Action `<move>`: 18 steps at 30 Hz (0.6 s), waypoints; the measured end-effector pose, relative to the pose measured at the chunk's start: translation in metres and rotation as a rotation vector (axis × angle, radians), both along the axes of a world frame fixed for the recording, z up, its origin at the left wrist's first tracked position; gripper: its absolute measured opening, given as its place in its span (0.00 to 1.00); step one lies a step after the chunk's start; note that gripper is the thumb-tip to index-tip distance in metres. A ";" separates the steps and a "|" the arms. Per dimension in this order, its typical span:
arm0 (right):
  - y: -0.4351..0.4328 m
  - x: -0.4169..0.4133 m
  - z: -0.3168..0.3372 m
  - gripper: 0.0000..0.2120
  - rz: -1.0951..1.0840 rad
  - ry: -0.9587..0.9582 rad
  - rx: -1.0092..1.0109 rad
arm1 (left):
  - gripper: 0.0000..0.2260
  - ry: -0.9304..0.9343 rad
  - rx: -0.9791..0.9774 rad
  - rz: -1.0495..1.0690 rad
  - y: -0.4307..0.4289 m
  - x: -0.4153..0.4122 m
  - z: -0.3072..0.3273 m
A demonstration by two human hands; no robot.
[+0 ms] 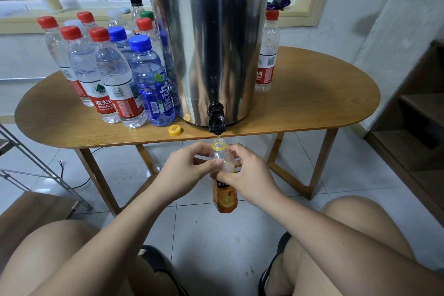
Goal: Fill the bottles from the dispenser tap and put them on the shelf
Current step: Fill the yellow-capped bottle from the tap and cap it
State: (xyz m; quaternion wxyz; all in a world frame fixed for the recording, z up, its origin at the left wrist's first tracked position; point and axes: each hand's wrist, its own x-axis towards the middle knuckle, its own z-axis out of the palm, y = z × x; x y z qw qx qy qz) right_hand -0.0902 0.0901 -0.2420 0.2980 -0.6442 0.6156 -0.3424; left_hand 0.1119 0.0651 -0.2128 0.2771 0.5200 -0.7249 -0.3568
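Both hands close round one juice bottle [224,197] at the centre of the frame: the left hand [185,170] wraps its upper body from the left, and the right hand [249,180] grips it from the right, thumb across the front. Their fingers hide most of the clear shoulder, so the fill level cannot be made out. The bottle stands upright, long axis vertical, with its uncapped yellow-ringed mouth pointing up, just under the black tap [217,124] at the worktop [312,103] edge. The steel dispenser [211,43] is cut off at the top. A yellow cap [175,130] lies left of the tap, and capped bottles [115,74] crowd the upper left. The shelf [420,108] is cropped at the right edge.
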 end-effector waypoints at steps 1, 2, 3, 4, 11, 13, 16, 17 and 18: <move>0.000 0.000 0.000 0.36 0.001 0.001 0.000 | 0.14 0.000 0.000 0.000 0.000 0.000 0.000; 0.000 0.000 -0.001 0.36 0.001 0.001 0.000 | 0.14 0.001 0.000 -0.002 0.000 0.000 0.000; 0.000 0.000 -0.001 0.36 0.001 0.001 0.000 | 0.14 0.000 -0.001 -0.003 0.000 0.000 0.000; 0.000 0.000 -0.001 0.36 0.002 0.001 0.001 | 0.14 0.000 -0.002 -0.003 0.000 0.001 -0.001; 0.000 0.000 -0.002 0.36 0.004 -0.005 0.009 | 0.14 0.010 0.005 -0.003 0.000 0.000 -0.001; -0.001 0.000 -0.002 0.35 0.007 -0.004 0.005 | 0.14 0.010 0.004 -0.003 0.000 0.000 -0.001; -0.001 0.000 -0.002 0.35 0.007 -0.003 0.001 | 0.14 0.008 0.009 -0.001 0.000 0.000 -0.001; -0.001 0.000 -0.002 0.35 0.005 -0.006 0.000 | 0.14 0.011 0.013 0.001 0.000 0.000 -0.002; -0.001 0.000 -0.003 0.35 0.003 -0.008 0.000 | 0.14 0.015 0.016 0.002 0.000 -0.001 -0.002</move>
